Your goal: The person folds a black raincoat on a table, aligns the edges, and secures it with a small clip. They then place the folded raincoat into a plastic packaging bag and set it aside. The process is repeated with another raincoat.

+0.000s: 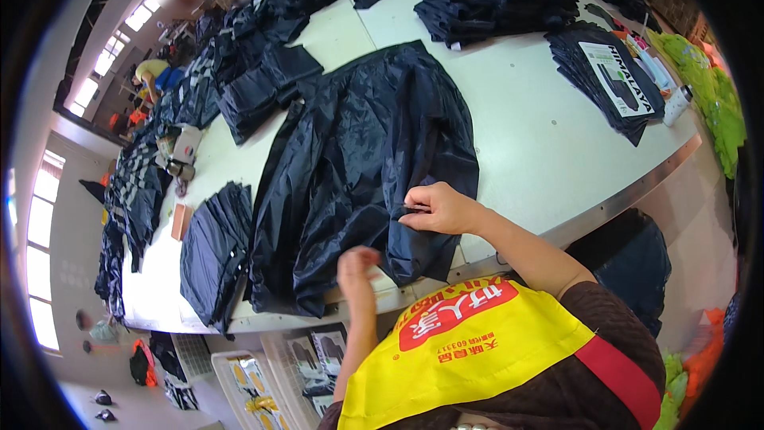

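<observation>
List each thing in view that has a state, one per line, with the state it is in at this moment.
Dark garment: spread flat on the table, wrinkled, lower edge hanging over the table rim.
Right hand: shut on a pinch of the dark garment.
Left hand: loosely curled at the garment's edge; grip unclear.
Folded dark stack: neatly piled.
Packaged stack: bagged, piled flat.
White bottle: upright.
White table: partly covered.
</observation>
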`<action>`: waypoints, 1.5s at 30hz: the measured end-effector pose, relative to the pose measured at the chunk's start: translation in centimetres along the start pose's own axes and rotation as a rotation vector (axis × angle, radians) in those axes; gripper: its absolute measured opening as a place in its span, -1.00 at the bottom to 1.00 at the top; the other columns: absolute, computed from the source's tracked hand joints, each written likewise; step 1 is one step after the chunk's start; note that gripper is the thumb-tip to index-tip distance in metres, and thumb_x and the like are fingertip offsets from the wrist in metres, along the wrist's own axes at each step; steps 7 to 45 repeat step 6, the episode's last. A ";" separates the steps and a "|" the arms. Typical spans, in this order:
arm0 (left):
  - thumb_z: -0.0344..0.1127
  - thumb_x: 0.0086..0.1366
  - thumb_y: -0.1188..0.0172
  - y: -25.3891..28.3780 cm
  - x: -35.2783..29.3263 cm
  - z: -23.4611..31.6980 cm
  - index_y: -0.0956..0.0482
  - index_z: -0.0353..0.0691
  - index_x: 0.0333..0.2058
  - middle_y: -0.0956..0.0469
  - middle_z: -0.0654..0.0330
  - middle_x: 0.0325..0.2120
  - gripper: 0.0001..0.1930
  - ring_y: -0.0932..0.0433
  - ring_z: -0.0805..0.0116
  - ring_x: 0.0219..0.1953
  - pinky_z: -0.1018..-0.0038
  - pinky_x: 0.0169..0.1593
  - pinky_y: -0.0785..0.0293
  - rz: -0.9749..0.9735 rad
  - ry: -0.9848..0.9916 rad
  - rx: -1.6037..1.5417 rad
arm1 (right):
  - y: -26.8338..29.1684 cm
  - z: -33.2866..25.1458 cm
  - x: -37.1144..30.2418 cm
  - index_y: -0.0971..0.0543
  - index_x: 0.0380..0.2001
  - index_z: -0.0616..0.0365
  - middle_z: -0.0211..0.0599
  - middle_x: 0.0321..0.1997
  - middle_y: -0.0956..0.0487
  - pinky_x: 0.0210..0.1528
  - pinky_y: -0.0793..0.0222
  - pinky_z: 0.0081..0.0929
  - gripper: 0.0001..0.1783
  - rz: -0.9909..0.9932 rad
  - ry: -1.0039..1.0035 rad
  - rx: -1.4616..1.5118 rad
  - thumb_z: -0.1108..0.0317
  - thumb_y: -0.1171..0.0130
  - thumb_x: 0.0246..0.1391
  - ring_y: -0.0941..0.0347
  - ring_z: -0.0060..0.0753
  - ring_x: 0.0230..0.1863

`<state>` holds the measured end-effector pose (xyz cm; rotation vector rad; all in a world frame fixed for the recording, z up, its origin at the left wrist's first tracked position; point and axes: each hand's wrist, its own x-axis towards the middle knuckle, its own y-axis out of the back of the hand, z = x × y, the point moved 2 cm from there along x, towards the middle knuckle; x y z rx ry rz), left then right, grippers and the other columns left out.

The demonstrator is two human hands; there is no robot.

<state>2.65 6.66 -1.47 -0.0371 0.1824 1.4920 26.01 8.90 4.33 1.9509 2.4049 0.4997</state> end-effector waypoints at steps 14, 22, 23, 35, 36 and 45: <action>-0.40 0.01 -0.29 -3.4 -1.3 6.3 -0.04 0.02 0.28 -0.29 0.05 0.14 -0.13 -0.37 0.13 0.09 0.38 0.08 -0.32 -0.311 0.080 0.028 | -2.7 -1.1 1.6 -0.48 -0.57 0.16 -0.49 -0.65 -0.32 -0.50 -0.15 -0.59 -0.65 -0.109 -0.128 0.293 0.11 -0.31 -0.04 -0.17 -0.67 -0.56; -0.40 0.01 -0.29 -3.4 -1.3 6.3 -0.04 0.02 0.28 -0.29 0.05 0.14 -0.13 -0.37 0.13 0.09 0.38 0.08 -0.32 -0.311 0.080 0.028 | -2.7 -1.1 1.6 -0.48 -0.57 0.16 -0.49 -0.65 -0.32 -0.50 -0.15 -0.59 -0.65 -0.109 -0.128 0.293 0.11 -0.31 -0.04 -0.17 -0.67 -0.56; -0.40 0.01 -0.29 -3.4 -1.3 6.3 -0.04 0.02 0.28 -0.29 0.05 0.14 -0.13 -0.37 0.13 0.09 0.38 0.08 -0.32 -0.311 0.080 0.028 | -2.7 -1.1 1.6 -0.48 -0.57 0.16 -0.49 -0.65 -0.32 -0.50 -0.15 -0.59 -0.65 -0.109 -0.128 0.293 0.11 -0.31 -0.04 -0.17 -0.67 -0.56; -0.40 0.01 -0.29 -3.4 -1.3 6.3 -0.04 0.02 0.28 -0.29 0.05 0.14 -0.13 -0.37 0.13 0.09 0.38 0.08 -0.32 -0.311 0.080 0.028 | -2.7 -1.1 1.6 -0.48 -0.57 0.16 -0.49 -0.65 -0.32 -0.50 -0.15 -0.59 -0.65 -0.109 -0.128 0.293 0.11 -0.31 -0.04 -0.17 -0.67 -0.56; -0.40 0.01 -0.29 -3.4 -1.3 6.3 -0.04 0.02 0.28 -0.29 0.05 0.14 -0.13 -0.37 0.13 0.09 0.38 0.08 -0.32 -0.311 0.080 0.028 | -2.7 -1.1 1.6 -0.48 -0.57 0.16 -0.49 -0.65 -0.32 -0.50 -0.15 -0.59 -0.65 -0.109 -0.128 0.293 0.11 -0.31 -0.04 -0.17 -0.67 -0.56; -0.40 0.01 -0.29 -3.4 -1.3 6.3 -0.04 0.02 0.28 -0.29 0.05 0.14 -0.13 -0.37 0.13 0.09 0.38 0.08 -0.32 -0.311 0.080 0.028 | -2.7 -1.1 1.6 -0.48 -0.57 0.16 -0.49 -0.65 -0.32 -0.50 -0.15 -0.59 -0.65 -0.109 -0.128 0.293 0.11 -0.31 -0.04 -0.17 -0.67 -0.56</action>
